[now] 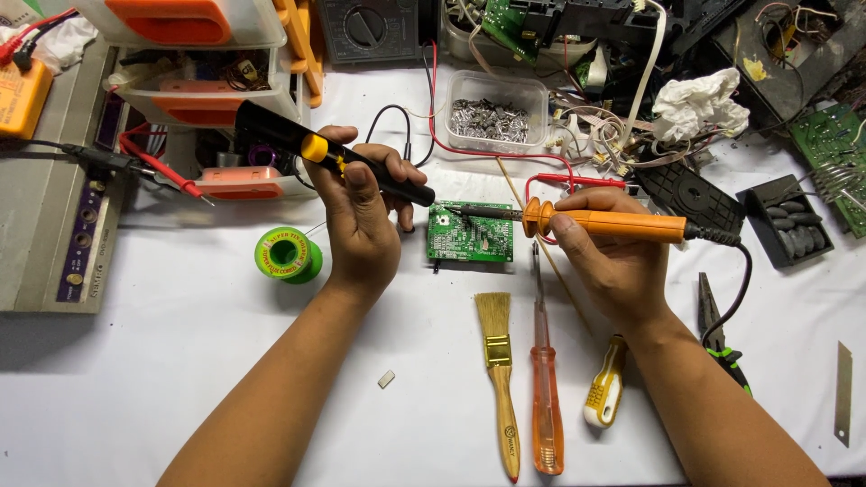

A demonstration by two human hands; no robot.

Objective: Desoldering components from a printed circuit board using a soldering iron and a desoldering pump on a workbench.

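My left hand (359, 216) grips a black solder sucker with a yellow button (316, 147), its black tip lying at the left edge of a small green circuit board (471, 233). My right hand (606, 261) holds an orange-handled soldering iron (604, 221). The iron's metal tip rests on the upper part of the board. The board lies flat on the white table (162, 361) between both hands.
A green solder spool (287, 254) sits left of my left hand. A paintbrush (498, 370), an orange screwdriver (545, 388) and a yellow-white screwdriver (604, 388) lie in front. Pliers (717, 334), a clear box of metal parts (492, 113), orange-drawer organisers (207, 86) and loose wires ring the work spot.
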